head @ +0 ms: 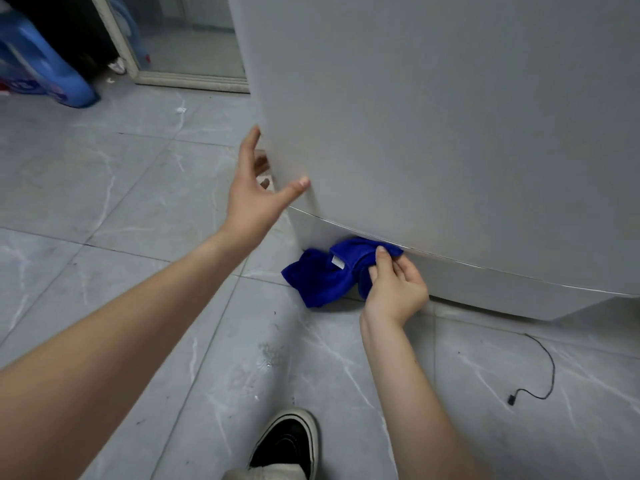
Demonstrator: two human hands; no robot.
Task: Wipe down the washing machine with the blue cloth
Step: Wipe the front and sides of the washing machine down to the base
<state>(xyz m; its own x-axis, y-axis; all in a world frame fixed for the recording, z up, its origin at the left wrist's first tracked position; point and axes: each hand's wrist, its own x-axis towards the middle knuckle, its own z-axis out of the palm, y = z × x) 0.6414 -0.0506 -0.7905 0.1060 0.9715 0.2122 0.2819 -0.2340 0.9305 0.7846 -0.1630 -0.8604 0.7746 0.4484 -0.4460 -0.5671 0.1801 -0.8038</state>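
Observation:
The grey washing machine [450,116] fills the upper right, its side panel facing me. My right hand [394,289] grips the bunched blue cloth [322,275] and holds it against the seam above the machine's lower base panel; part of the cloth hangs down toward the floor. My left hand [256,188] rests on the machine's left corner edge with fingers spread, the thumb on the near face and the fingertips round the corner, partly hidden.
Grey marbled floor tiles [104,188] spread to the left and front. A blue detergent bag [41,64] lies at the upper left beside a framed glass panel [180,46]. A thin black cable [540,372] trails on the floor at right. My black shoe [287,441] is below.

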